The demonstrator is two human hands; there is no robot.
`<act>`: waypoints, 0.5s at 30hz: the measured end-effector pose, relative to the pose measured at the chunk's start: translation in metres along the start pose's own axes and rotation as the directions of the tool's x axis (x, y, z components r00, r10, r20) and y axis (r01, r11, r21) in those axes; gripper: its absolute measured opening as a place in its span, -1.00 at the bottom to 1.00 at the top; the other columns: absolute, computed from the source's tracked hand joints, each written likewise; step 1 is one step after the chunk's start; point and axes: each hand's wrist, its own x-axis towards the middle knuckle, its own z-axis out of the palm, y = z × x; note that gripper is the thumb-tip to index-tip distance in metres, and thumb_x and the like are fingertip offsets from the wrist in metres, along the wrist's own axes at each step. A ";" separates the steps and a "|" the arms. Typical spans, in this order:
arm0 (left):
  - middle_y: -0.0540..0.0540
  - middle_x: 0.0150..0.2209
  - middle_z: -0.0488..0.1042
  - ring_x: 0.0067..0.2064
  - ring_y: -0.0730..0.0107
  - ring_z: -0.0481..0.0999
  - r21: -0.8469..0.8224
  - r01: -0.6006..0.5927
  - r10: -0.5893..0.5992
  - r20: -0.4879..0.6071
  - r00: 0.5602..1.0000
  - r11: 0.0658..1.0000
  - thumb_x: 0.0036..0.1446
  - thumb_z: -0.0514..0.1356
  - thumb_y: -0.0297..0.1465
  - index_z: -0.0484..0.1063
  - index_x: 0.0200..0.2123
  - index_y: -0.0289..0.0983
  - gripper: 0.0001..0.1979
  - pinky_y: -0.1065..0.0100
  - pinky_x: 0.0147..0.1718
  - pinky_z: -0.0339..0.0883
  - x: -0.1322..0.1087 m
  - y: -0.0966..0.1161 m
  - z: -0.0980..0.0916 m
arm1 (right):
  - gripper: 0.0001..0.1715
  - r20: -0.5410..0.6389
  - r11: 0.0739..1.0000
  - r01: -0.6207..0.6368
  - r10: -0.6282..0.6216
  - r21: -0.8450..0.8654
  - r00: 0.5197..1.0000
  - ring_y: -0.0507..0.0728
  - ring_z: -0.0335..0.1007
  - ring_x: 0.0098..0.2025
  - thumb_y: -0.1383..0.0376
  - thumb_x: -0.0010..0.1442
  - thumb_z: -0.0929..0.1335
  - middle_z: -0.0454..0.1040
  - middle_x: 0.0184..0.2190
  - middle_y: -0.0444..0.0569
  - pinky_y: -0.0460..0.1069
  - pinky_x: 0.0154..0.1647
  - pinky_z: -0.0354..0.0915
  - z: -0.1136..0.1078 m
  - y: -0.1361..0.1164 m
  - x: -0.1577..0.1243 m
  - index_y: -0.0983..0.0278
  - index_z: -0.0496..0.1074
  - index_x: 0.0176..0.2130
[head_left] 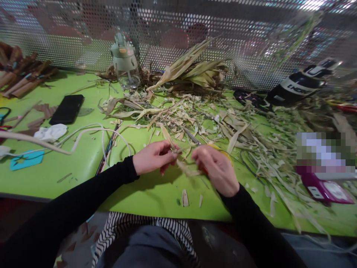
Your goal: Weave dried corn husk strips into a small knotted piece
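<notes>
Husk strip (166,134): just above the green table (150,203), near the front edge, between the hands. Left hand (154,157) pinches it, thumb against fingers; one end sticks up past the fingertips. A loose pale piece hangs toward the right hand (217,171). Right hand: fingers curled, blurred; can't tell what it grips. Scissors (192,137) right by it, blades angled up-left, yellow handle partly behind the hand. Husk scraps (178,111) heaped beyond. Further back: husk bundle (192,72), clear bottle (126,65) upright, black bottle (295,87) tilted. Phone (67,109) flat, far left.
</notes>
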 end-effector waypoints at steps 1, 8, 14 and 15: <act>0.07 -0.53 0.36 -0.65 0.62 0.32 0.038 -0.005 0.004 0.008 1.000 0.999 0.15 0.11 -0.29 0.27 -0.23 -0.32 -0.79 0.53 -0.67 0.26 0.000 -0.001 0.002 | -0.58 -0.101 1.000 0.011 -0.013 -0.022 0.995 0.03 0.23 -0.48 0.07 0.31 0.15 0.35 -0.48 -0.11 -0.06 -0.48 0.14 -0.001 0.002 0.002 0.24 0.39 -0.38; 0.09 -0.59 0.34 -0.66 0.62 0.33 0.168 0.014 -0.024 0.060 0.998 0.986 0.17 0.09 -0.29 0.36 -0.41 -0.32 -0.78 0.51 -0.61 0.25 -0.004 -0.005 0.018 | -0.79 -0.078 0.986 0.139 -0.146 -0.094 0.986 0.11 0.34 -0.26 0.21 0.16 0.36 0.39 -0.39 -0.06 0.02 -0.23 0.28 0.010 0.004 0.007 0.24 0.45 -0.46; 0.08 -0.63 0.31 -0.62 0.60 0.37 -0.045 0.111 -0.106 0.107 0.989 0.993 0.14 0.13 -0.33 0.29 -0.52 -0.34 -0.75 0.49 -0.56 0.33 -0.004 -0.010 0.029 | -0.70 -0.074 0.992 0.126 -0.128 -0.031 0.989 0.07 0.33 -0.34 0.24 0.16 0.37 0.35 -0.49 -0.11 -0.01 -0.30 0.27 0.016 -0.003 0.004 0.26 0.38 -0.57; 0.08 -0.63 0.31 -0.62 0.61 0.37 -0.058 0.111 -0.105 0.101 0.989 0.992 0.14 0.14 -0.32 0.29 -0.52 -0.34 -0.75 0.50 -0.55 0.33 -0.004 -0.011 0.030 | -0.70 -0.067 0.992 0.123 -0.124 -0.023 0.990 0.06 0.33 -0.35 0.24 0.16 0.37 0.35 -0.49 -0.11 -0.02 -0.31 0.26 0.016 -0.004 0.005 0.27 0.38 -0.57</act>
